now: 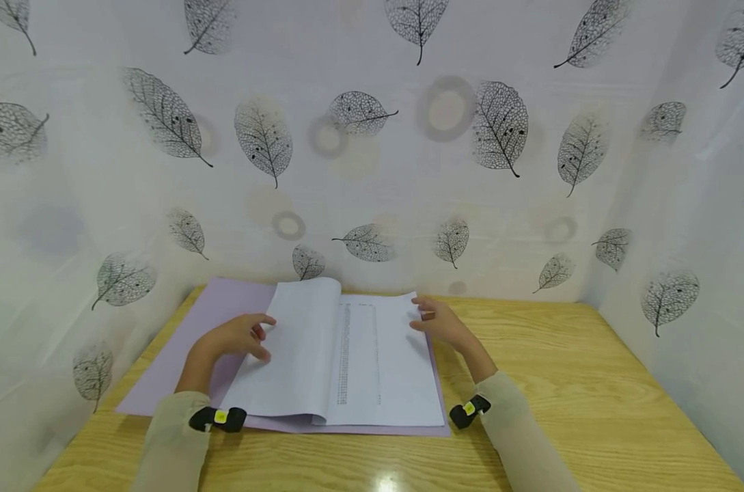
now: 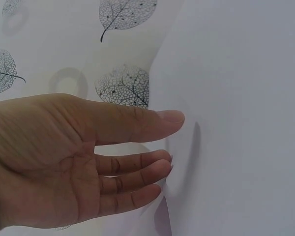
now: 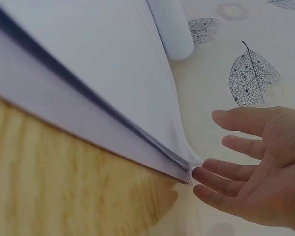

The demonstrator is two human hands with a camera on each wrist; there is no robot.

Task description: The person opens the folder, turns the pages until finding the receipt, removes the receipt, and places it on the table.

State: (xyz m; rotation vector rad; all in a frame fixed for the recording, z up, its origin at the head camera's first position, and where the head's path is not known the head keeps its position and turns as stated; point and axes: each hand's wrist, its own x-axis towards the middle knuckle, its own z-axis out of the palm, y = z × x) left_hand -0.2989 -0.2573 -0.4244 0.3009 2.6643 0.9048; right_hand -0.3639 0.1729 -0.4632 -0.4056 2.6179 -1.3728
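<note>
Beige sleeves (image 1: 177, 444) lie nearest me; beyond, the left hand (image 1: 232, 337) sits loosely spread by the left page edge of the open, lilac-covered paper booklet (image 1: 405, 369), the right hand (image 1: 443, 323), likewise spread, at its top right corner. Page-turning seems in hand, the next turn wanting a pinch there. Under the booklet is a yellow wood-grain table (image 1: 562, 362); behind it, white leaf-printed sheeting (image 1: 372, 195).
</note>
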